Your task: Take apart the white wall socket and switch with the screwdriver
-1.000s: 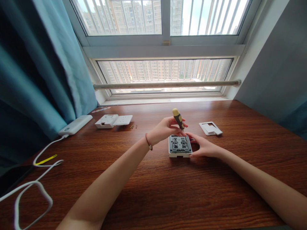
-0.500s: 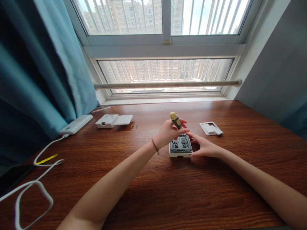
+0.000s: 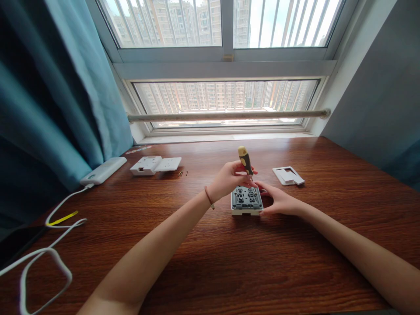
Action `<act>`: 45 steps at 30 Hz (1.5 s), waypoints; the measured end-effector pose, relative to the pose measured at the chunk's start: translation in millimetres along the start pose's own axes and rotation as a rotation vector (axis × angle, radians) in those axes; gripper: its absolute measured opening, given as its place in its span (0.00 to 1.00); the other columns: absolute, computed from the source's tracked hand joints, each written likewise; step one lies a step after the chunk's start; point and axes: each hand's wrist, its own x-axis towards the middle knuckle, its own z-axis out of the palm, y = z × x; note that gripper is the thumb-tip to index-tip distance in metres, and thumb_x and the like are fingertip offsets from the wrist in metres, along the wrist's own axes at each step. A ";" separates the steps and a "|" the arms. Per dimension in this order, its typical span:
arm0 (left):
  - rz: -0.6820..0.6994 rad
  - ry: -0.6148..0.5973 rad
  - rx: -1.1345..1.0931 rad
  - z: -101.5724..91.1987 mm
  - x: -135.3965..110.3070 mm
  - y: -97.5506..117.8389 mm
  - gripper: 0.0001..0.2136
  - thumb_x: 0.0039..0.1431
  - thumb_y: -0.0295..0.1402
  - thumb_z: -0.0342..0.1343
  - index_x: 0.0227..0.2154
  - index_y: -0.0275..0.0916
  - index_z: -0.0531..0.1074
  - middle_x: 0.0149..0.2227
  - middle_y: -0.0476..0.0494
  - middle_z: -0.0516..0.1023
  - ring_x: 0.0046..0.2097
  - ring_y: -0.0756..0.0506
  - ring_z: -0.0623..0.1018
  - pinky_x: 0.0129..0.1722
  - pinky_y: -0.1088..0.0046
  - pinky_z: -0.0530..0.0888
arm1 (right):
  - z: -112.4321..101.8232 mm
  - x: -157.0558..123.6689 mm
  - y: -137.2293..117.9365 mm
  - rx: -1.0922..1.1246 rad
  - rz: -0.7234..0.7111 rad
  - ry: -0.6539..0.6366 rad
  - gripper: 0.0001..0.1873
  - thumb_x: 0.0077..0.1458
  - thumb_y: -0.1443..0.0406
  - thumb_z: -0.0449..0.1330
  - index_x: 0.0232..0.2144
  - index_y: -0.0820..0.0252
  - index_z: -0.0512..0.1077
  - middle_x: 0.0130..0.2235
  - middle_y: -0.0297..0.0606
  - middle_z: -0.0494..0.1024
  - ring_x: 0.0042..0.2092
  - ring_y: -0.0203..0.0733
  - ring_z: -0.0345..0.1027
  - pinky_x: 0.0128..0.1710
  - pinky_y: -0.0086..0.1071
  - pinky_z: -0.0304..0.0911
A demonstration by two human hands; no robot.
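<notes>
A square wall switch module [image 3: 246, 202], grey inside a white frame, lies face down on the wooden table [image 3: 210, 262]. My left hand [image 3: 226, 179] is closed round a small screwdriver [image 3: 245, 160] with a yellow and black handle, held nearly upright with its tip at the module's far right part. My right hand [image 3: 278, 200] grips the module's right side, thumb and fingers pinching its edge. A thin band sits on my left wrist.
At the back left lie a white switch base and plate [image 3: 155, 165], two small screws [image 3: 183, 173] and a white power bank [image 3: 103, 170] with a white cable [image 3: 49, 253]. A white cover piece [image 3: 288, 175] lies at the right. A teal curtain [image 3: 59, 96] hangs left.
My left hand tipped the screwdriver handle left and lower, then brought it back upright and slightly higher. My right hand and the module stayed put.
</notes>
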 end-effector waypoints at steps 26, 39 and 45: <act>0.126 0.056 0.022 7.1 0.0 -7.7 0.09 0.50 0.30 0.57 0.34 0.33 0.66 0.37 0.42 0.73 0.29 0.51 0.77 0.31 0.71 0.76 | -0.2 0.8 0.2 -0.034 -0.021 0.005 0.49 0.39 0.62 0.68 0.60 0.54 0.48 0.59 0.45 0.57 0.56 0.53 0.58 0.55 0.47 0.56; 0.083 0.121 0.188 12.0 -2.6 -6.0 0.14 0.41 0.35 0.64 0.31 0.33 0.72 0.26 0.48 0.74 0.18 0.56 0.67 0.15 0.80 0.65 | 0.1 2.1 -4.6 -0.047 -0.041 -0.004 0.47 0.40 0.62 0.68 0.59 0.54 0.50 0.58 0.45 0.60 0.55 0.53 0.59 0.54 0.47 0.57; -0.004 0.035 0.057 7.9 -3.5 5.8 0.11 0.44 0.28 0.62 0.31 0.31 0.71 0.29 0.45 0.75 0.23 0.53 0.75 0.24 0.77 0.74 | 0.3 1.2 0.2 -0.033 -0.035 0.001 0.48 0.40 0.63 0.69 0.59 0.53 0.50 0.59 0.44 0.57 0.57 0.52 0.56 0.56 0.47 0.55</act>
